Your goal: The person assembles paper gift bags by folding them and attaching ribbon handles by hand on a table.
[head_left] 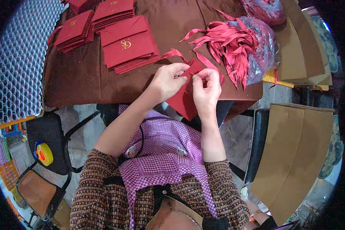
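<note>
On the left of the desk (74, 86) we saw stacks of red envelopes (132, 50). At its near edge, our left hand (168, 81) held a single red envelope (183, 102) by the top, thumb and forefinger nearly closed; our right hand (206, 87) pinched it opposite, perhaps with ribbon too. We judged it light, stiff, easily creased, best gripped by its edges. The ribbons (235, 48), farther right, looked soft and slippery.

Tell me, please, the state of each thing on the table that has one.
Red card: held, tilted
Left hand: gripping the card
Right hand: pinching at the card
Red envelopes: stacked
Red ribbons: loose, heaped
Nearer plastic bag: open, ribbons spilling out
Brown tablecloth: spread, creased
</note>
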The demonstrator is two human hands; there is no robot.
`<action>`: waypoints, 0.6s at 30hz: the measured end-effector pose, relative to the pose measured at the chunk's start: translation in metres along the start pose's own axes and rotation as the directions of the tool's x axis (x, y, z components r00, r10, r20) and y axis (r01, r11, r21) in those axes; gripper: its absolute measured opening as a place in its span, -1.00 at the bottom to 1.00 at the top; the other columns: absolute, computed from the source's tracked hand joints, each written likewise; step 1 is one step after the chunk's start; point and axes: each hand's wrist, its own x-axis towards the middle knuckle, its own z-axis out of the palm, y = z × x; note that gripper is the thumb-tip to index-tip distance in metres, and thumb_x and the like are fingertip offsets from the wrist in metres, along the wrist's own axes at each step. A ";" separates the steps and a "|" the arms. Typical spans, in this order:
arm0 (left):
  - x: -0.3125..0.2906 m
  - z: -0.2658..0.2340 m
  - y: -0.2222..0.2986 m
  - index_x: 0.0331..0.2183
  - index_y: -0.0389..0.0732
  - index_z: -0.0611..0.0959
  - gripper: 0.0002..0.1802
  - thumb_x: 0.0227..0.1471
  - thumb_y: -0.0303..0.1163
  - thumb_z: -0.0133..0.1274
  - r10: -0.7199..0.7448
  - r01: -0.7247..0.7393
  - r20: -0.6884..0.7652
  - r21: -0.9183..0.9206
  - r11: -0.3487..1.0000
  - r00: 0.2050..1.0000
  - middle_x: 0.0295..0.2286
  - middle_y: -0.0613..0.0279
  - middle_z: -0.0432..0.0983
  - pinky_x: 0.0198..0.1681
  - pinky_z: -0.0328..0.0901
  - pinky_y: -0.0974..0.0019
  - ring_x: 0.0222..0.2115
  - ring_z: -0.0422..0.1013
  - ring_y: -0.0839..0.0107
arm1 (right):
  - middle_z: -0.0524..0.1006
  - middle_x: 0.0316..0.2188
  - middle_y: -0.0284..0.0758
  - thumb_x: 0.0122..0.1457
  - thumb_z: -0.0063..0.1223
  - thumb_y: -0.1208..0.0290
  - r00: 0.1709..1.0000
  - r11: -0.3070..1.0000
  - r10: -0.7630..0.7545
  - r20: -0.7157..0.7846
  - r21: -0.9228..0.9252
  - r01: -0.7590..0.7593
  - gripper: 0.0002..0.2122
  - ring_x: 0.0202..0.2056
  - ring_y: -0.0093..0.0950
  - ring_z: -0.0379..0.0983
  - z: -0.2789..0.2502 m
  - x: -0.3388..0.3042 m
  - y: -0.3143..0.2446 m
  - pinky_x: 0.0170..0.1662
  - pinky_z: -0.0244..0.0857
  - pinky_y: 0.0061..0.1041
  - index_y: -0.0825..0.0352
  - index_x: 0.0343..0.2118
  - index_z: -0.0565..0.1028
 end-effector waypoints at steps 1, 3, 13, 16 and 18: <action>0.000 0.000 0.001 -0.08 -0.32 0.52 -0.58 -0.06 -0.56 0.11 -0.001 0.001 0.000 0.000 1.000 1.000 -0.25 0.19 0.55 -0.13 0.34 0.40 -0.23 0.43 0.50 | 0.39 -0.46 -0.45 0.02 0.08 0.67 1.000 1.000 0.005 0.015 -0.010 -0.005 -0.86 -0.47 -0.71 0.30 -0.001 0.000 0.000 -0.39 0.25 -0.69 0.35 -0.38 0.37; -0.001 -0.001 0.004 -0.08 -0.33 0.52 -0.59 -0.05 -0.57 0.10 -0.004 0.003 0.007 0.043 0.999 1.000 -0.26 0.19 0.55 -0.15 0.34 0.41 -0.25 0.42 0.52 | 0.39 -0.46 -0.45 0.02 0.08 0.66 0.999 1.000 0.010 0.030 -0.021 -0.010 -0.85 -0.47 -0.72 0.30 -0.002 0.000 0.001 -0.39 0.24 -0.70 0.35 -0.38 0.37; 0.002 -0.002 -0.003 -0.08 -0.31 0.52 -0.58 -0.06 -0.56 0.10 -0.005 0.005 0.005 0.078 0.997 1.000 -0.29 0.19 0.55 -0.19 0.36 0.42 -0.28 0.43 0.54 | 0.40 -0.47 -0.41 0.00 0.09 0.67 0.993 0.984 0.116 0.038 0.135 -0.120 -0.84 -0.49 -0.65 0.32 -0.001 0.001 0.004 -0.40 0.26 -0.64 0.34 -0.37 0.37; 0.000 -0.002 -0.001 -0.10 -0.30 0.54 -0.59 -0.07 -0.55 0.12 0.058 -0.055 -0.017 0.123 0.991 0.998 -0.30 0.21 0.56 -0.18 0.36 0.42 -0.28 0.43 0.54 | 0.43 -0.50 -0.35 -0.02 0.12 0.62 0.994 0.986 0.112 0.020 0.122 -0.113 -0.85 -0.51 -0.57 0.35 -0.001 0.001 0.004 -0.41 0.29 -0.55 0.35 -0.40 0.39; 0.000 -0.001 -0.001 -0.11 -0.30 0.55 -0.60 -0.08 -0.54 0.13 0.037 -0.035 -0.027 0.084 0.996 0.999 -0.31 0.22 0.57 -0.18 0.36 0.41 -0.30 0.43 0.55 | 0.43 -0.51 -0.36 -0.02 0.12 0.61 0.995 0.988 0.098 0.014 0.115 -0.099 -0.86 -0.51 -0.57 0.35 0.000 0.001 0.002 -0.41 0.29 -0.54 0.35 -0.41 0.39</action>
